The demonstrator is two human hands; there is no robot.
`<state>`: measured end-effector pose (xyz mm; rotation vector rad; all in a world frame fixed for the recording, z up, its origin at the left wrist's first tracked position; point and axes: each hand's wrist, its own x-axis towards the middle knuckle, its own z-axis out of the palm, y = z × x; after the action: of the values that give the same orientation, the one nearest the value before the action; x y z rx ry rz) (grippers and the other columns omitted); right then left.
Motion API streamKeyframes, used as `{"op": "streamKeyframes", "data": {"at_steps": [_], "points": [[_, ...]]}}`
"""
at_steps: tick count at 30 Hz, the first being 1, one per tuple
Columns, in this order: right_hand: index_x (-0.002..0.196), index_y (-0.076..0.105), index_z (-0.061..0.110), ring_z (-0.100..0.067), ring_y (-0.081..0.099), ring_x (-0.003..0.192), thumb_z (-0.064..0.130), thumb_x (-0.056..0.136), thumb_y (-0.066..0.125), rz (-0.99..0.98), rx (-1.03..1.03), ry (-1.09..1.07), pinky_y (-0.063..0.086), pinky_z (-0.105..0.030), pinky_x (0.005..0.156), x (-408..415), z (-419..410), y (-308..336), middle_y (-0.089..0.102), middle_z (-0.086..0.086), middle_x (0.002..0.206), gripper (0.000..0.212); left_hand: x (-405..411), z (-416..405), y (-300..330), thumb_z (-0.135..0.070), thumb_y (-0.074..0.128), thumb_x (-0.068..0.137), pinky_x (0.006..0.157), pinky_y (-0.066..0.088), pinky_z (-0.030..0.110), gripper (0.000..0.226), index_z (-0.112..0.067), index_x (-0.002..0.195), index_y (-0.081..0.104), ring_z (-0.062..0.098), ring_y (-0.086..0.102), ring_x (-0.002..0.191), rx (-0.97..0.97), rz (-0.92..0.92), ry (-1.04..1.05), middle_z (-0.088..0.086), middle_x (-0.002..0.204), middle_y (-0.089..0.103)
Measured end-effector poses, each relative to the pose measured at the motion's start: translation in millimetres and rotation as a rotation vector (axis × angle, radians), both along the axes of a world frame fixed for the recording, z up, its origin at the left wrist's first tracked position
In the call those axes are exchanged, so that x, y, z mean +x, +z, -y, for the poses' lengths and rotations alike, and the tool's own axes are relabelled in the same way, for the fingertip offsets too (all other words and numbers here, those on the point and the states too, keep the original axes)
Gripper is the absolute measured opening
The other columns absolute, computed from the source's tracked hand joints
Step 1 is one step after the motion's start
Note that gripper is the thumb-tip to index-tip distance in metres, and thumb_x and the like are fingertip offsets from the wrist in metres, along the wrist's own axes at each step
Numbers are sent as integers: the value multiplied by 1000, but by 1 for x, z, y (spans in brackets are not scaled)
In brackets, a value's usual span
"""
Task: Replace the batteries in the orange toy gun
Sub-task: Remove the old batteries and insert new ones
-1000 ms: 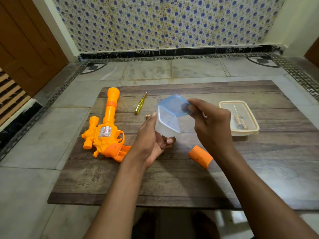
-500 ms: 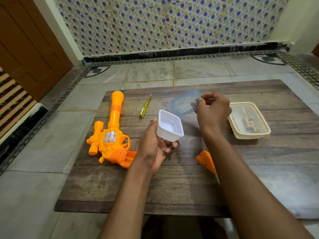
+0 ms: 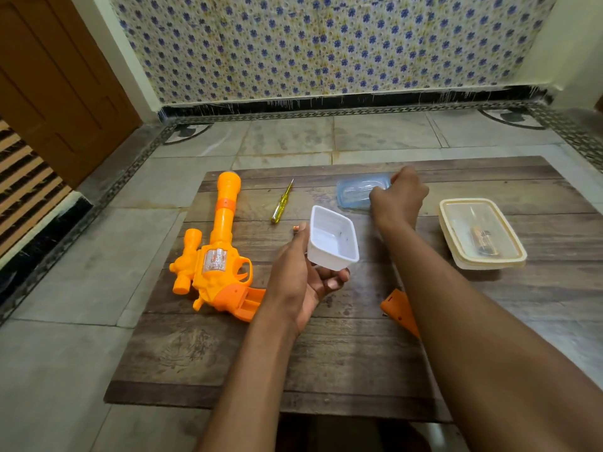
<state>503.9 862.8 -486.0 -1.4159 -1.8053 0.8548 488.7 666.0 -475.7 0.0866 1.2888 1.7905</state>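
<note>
The orange toy gun (image 3: 218, 256) lies on the left of the low wooden table (image 3: 342, 353), its grip open toward me. My left hand (image 3: 300, 282) holds a small white container (image 3: 331, 239) above the table, with what looks like a battery tip (image 3: 296, 228) by the thumb. My right hand (image 3: 399, 197) reaches to the back and rests on a blue lid (image 3: 354, 194) that lies flat on the table. The orange battery cover (image 3: 396, 305) sits partly hidden under my right forearm.
A yellow screwdriver (image 3: 281, 203) lies behind the gun. A cream lidded box (image 3: 481, 234) with small items inside stands at the right. Stone floor surrounds the table, a patterned wall is behind it, and a wooden door is at the left.
My right hand lifted the blue lid off the white container and carried it back down onto the table. The left hand kept holding the container.
</note>
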Motion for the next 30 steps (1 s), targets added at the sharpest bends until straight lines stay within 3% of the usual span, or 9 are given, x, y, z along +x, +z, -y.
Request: {"op": "streamKeyframes", "data": {"at_steps": [4,7,11,15,18,21,23,26,30], "points": [[101,61,2,-32,63,91,8,85,69,99,50,57,47,-35,67,-3,-1,4,63,-18,105,19,0,-1,-1,-50,35,108,43,42,24,56,-7,135,59,24,58,56,8,-2,-12,38,130,60],[88,57,6,-38,63,93,11,80,66,172,63,107,45,-36,64,1,0,13,64,-19,100,13,2,-2,0,-48,34,109,44,46,24,54,-6,132,60,26,61,57,16,-12,-31,37,125,63],[84,62,9,-32,59,84,25,80,64,195,96,171,46,-34,65,22,17,30,64,-10,87,16,7,-1,6,-40,35,110,42,50,23,41,-10,116,62,30,68,56,42,-15,-24,23,93,74],[77,74,9,-26,66,79,40,89,73,158,22,293,54,-36,69,62,53,43,71,-9,74,33,9,-2,8,-34,36,112,48,56,27,36,-10,111,63,30,73,61,69,-11,-3,15,87,78],[78,75,17,-19,70,78,32,83,78,125,-46,339,59,-36,73,80,71,38,72,-1,73,16,15,-6,9,-30,34,112,64,64,41,39,-5,116,64,30,77,75,105,-13,-14,17,93,79],[84,79,13,-18,71,73,17,77,76,75,-34,319,63,-39,70,88,80,31,73,-2,74,9,19,-9,7,-29,35,112,57,64,40,39,-5,115,66,29,77,75,75,-69,-11,17,92,79],[82,81,11,-15,68,67,14,73,74,58,5,300,62,-38,65,91,80,30,71,-1,70,11,19,-10,4,-28,38,112,46,58,30,35,-8,108,68,27,76,64,-36,-241,7,18,89,78],[95,81,6,-15,66,70,13,76,72,46,62,279,50,-24,62,94,76,28,74,-6,77,22,17,-8,-9,-22,47,108,39,46,22,26,-8,102,68,18,68,47,-261,-709,41,17,84,75],[103,80,6,-16,64,71,15,83,66,101,159,279,43,-22,65,90,70,22,75,-10,81,26,6,-2,-16,-12,63,96,70,59,30,16,-18,105,74,10,71,76,-417,-1099,211,-3,92,75]]}}
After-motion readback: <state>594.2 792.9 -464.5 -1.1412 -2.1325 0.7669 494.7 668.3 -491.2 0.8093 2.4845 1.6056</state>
